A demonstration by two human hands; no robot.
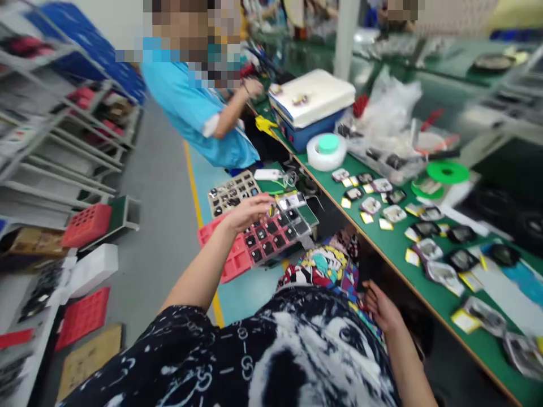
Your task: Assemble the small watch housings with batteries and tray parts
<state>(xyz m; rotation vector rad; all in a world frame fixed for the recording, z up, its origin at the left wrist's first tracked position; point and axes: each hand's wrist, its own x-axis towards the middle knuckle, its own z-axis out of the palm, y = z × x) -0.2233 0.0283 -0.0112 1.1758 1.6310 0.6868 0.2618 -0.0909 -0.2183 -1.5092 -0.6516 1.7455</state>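
Observation:
My left hand [250, 213] reaches over a red tray [237, 263], its fingers pinched on a small black and yellow piece [271, 210]. Several round black parts [267, 247] sit in the compartments below it, under what looks like a clear divided insert [302, 226]. Just behind lies a beige tray [232, 189] with dark parts in its pockets. Low beside my lap and the bench edge hangs my right hand [382, 305], fingers loosely bent and apart, with nothing visible in them.
Along my right runs a green bench [382, 249] bearing several small cased parts with yellow-white tags. A blue box with a white top [311, 102] and a white tape roll [326, 151] stand farther back. A person in blue [182, 102] works ahead; shelving [55, 130] lines the left.

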